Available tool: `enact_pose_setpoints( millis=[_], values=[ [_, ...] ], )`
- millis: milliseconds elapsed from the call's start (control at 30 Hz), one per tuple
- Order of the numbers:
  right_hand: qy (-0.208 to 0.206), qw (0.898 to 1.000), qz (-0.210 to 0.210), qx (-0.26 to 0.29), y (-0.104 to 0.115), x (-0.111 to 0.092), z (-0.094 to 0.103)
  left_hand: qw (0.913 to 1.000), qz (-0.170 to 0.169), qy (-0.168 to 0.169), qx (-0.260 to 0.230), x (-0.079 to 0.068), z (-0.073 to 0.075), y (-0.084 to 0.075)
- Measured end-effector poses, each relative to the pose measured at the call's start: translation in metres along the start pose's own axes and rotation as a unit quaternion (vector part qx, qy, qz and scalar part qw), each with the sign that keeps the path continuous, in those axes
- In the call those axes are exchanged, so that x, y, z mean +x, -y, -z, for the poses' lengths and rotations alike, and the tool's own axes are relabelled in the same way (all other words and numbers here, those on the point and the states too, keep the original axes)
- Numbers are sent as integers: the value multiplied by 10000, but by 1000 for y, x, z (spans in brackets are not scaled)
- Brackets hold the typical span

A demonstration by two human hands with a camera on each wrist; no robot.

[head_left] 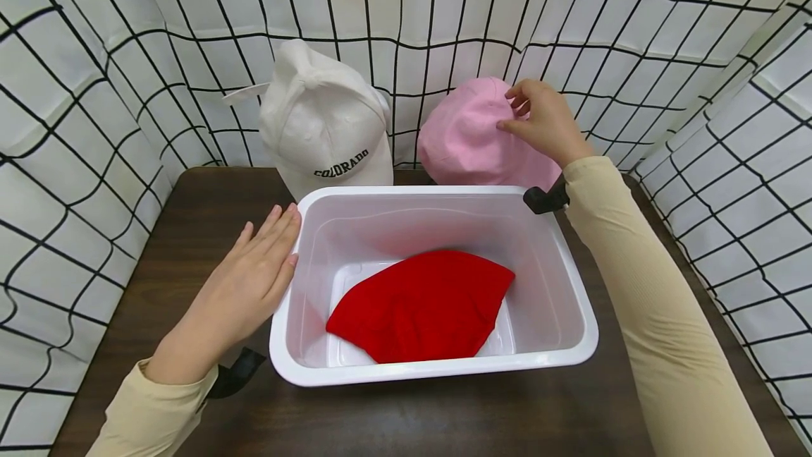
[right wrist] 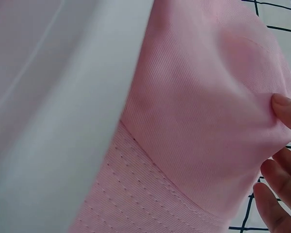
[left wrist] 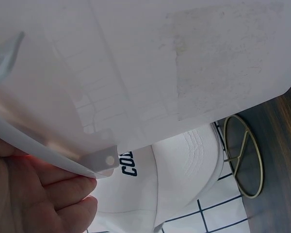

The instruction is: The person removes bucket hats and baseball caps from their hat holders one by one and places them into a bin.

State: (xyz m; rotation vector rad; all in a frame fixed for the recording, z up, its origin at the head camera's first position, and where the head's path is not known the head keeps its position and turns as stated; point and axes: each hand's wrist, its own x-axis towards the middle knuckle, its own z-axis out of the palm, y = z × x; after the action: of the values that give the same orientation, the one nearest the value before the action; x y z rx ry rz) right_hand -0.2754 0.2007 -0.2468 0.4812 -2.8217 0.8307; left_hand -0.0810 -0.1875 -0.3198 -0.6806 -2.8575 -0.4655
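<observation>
Pink hat [head_left: 463,134] in right hand [head_left: 544,120], left hand [head_left: 244,284] on white tub [head_left: 406,226]

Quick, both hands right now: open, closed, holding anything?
Left hand: open, straight fingers against the side rim of the white tub.
Right hand: closed, pinching the pink cap by its crown.

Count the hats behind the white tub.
2. The white cap is behind the left part of the tub; the pink hat is behind its right part. The tub could hide others.
</observation>
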Motion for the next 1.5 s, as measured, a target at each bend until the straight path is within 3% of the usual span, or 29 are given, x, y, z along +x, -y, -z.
enact_pose_setpoints(
  millis=[300,1033,1500],
  values=[
    [-85,9998,-137,-122,1,2,-3,10000,-13,-5,24,0,0,0],
    [-997,9943,-204,-334,2,2,-10,10000,-5,-5,37,0,0,0],
    [-1115,9923,-250,-477,6,0,-9,9999,-115,-38,20,0,0,0]
  ],
)
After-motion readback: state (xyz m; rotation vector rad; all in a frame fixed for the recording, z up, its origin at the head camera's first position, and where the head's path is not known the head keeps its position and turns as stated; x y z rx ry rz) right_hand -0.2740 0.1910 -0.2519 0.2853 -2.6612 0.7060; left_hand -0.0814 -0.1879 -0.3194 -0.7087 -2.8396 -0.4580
